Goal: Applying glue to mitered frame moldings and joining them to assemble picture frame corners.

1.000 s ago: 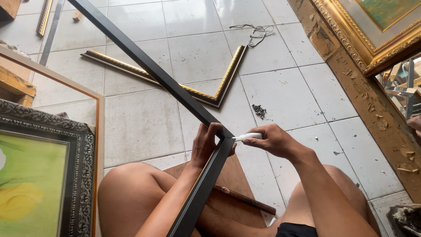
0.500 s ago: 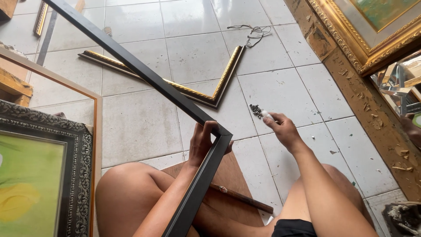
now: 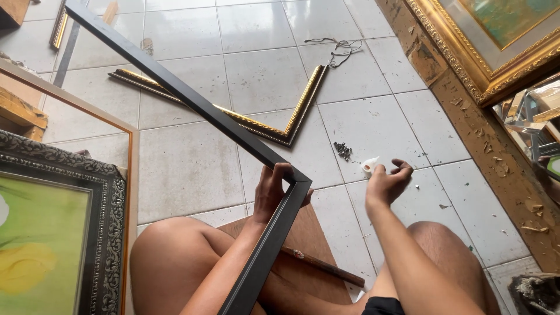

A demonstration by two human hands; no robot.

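Two bare hands work over the white tiles: our left hand (image 3: 273, 189) wraps its fingers around the mitred corner of a black frame moulding (image 3: 192, 99), which stands tilted over our knees, while our right hand (image 3: 386, 182) reaches toward the floor, fingertips pinching a small white tube (image 3: 368, 166). A gold-trimmed frame corner (image 3: 291, 125) lies beyond, near a small dark pile of nails (image 3: 343, 150). We judge the joint could slip out of square, since only one hand steadies the long pieces.
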